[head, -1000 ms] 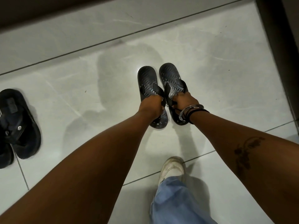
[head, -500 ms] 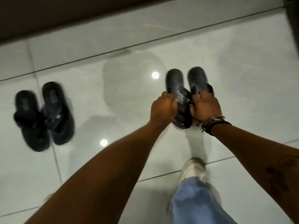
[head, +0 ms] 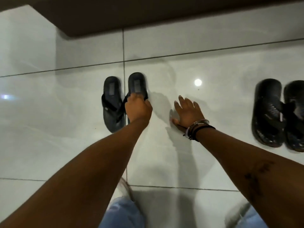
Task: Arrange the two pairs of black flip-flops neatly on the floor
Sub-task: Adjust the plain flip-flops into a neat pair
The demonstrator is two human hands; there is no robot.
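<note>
two pairs (head: 278, 114) flank the empty right hand (head: 189, 112).

A home interior: glossy pale floor tiles (head: 213, 63) (dark grout lines), flip-flops (head: 113, 104) left on the floor

no readable text, flip-flop (head: 137, 84) insole label blurred

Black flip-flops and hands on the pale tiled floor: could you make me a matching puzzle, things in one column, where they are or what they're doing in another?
Things:
1. left hand
2. right hand
3. glossy black flip-flop pair
4. matte black flip-flop with no hand on it

States:
A. at the right edge, untouched
B. open, fingers spread, holding nothing
C. gripping a flip-flop's strap
D. lying leftmost on the floor

Pairs: 1-C, 2-B, 3-A, 4-D
</note>
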